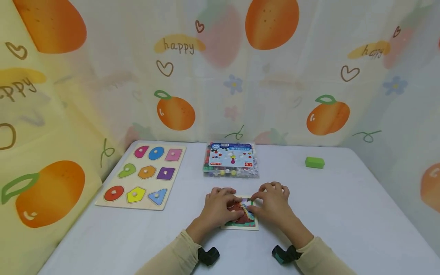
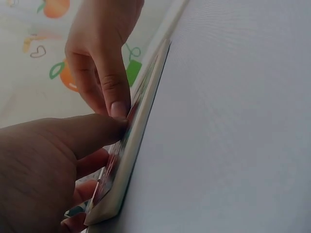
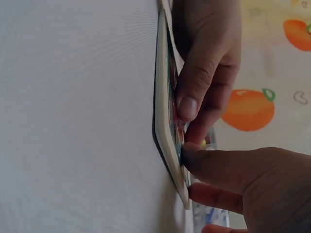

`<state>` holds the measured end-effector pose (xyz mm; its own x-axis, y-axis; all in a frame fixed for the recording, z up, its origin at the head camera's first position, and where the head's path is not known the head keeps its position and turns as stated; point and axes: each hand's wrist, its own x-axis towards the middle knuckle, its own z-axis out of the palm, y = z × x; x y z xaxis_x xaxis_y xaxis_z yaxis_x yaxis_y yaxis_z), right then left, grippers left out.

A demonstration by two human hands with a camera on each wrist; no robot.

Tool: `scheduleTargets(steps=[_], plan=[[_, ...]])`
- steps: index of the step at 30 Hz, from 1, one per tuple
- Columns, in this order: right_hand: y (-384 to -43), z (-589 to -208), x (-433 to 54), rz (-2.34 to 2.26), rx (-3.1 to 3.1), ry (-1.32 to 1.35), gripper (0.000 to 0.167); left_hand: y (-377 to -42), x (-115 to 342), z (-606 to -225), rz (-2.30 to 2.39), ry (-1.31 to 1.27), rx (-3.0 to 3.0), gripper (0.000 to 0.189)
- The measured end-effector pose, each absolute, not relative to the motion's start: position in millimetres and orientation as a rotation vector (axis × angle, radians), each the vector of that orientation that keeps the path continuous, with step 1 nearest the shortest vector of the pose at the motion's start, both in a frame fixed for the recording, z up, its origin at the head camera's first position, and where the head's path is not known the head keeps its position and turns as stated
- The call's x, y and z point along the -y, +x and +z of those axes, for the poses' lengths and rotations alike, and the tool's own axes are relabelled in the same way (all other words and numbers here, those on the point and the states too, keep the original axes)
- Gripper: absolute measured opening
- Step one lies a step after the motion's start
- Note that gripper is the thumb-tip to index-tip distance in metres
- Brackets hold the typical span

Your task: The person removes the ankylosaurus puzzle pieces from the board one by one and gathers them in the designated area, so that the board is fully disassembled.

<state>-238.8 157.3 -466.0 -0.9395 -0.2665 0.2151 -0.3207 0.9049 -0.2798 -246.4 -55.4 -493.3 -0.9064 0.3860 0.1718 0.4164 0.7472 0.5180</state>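
A small picture puzzle, with a brown shape on a colourful ground inside a pale wooden border, lies flat on the table in the head view. My left hand covers its left side, thumb and forefinger on the picture. On the right side, my right hand touches the picture with its thumb, its forefinger near the upper right corner. Both thumbs meet the puzzle board in the left wrist view. Edge-on, the puzzle board shows in the right wrist view too. Fingers hide much of the picture, including single pieces.
A wooden shape board with knobbed coloured pieces lies at the left. Behind the hands sits a clear plastic box of small coloured parts with a printed label. A green block stands at the back right of the white table.
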Motion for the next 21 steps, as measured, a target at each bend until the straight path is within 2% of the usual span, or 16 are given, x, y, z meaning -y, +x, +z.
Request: scheduleTargets(steps=[10,21], plan=[[-247.4,-478.4,-167.1,0.744,2.879,0.466,0.023,-249.2,56.5,-490.8,-0.951,-0.641,2.889,0.038],[-252.6,-487.1,-172.3,1.029,2.877,0.484,0.031,-244.4,55.1,-489.5,-0.948,-0.642,2.887,0.037]])
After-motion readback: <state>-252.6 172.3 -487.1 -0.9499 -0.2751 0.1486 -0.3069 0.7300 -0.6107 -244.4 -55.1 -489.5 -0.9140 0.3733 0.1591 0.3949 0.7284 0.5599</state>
